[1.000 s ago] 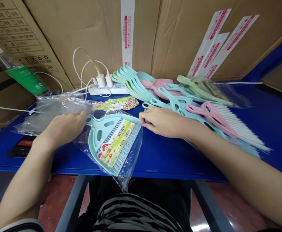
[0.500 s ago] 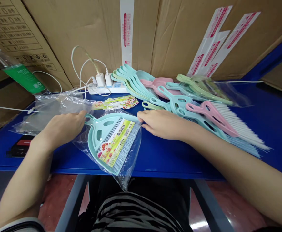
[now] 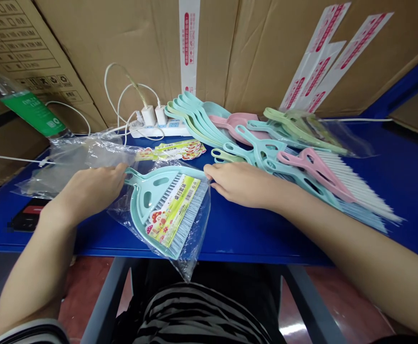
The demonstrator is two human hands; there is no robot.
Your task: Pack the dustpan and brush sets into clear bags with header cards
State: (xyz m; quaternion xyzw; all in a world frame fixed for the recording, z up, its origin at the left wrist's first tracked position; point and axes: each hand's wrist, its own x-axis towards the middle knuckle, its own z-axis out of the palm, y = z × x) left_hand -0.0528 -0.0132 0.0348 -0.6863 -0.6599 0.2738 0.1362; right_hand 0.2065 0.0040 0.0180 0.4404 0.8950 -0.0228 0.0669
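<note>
On the blue table (image 3: 252, 234), the left hand (image 3: 92, 191) and right hand (image 3: 239, 184) pinch opposite edges of the clear bag (image 3: 194, 239) around a teal dustpan (image 3: 148, 200), with more dustpans (image 3: 298, 179) right of it.

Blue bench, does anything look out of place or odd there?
The loose dustpans and brushes lie in an untidy, overlapping heap, unlike the neatly bagged dustpan. A crumpled plastic bag also sits loose by the left hand.
</note>
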